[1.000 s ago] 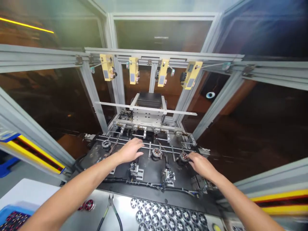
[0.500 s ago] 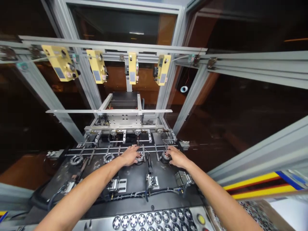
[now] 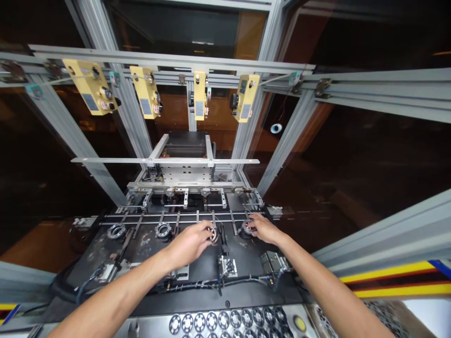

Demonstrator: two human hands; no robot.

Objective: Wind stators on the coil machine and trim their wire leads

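Note:
Both my arms reach into a machine bay with a black base plate (image 3: pixel 204 267). My left hand (image 3: pixel 192 241) is curled, fingertips pinching a small round wound stator (image 3: pixel 212 233) seated in the third fixture from the left. My right hand (image 3: pixel 262 227) pinches another stator (image 3: pixel 246 227) in the rightmost fixture. Two ring fixtures to the left, one (image 3: pixel 116 231) and the other (image 3: pixel 163 230), stand empty. Two thin steel rods (image 3: pixel 169 217) run across just behind the fixtures.
A silver carriage block (image 3: pixel 185 176) sits behind the rods under a flat bar (image 3: pixel 165 160). Several yellow tension units (image 3: pixel 146 96) hang from the aluminium frame above. A tray of round stators (image 3: pixel 218 324) lies at the near edge. Small clamps (image 3: pixel 227 265) and cables cross the plate's front.
My view swung right and settled. My left hand moved from the second fixture to the stator in the third; my right hand stayed on the rightmost stator and now pinches it.

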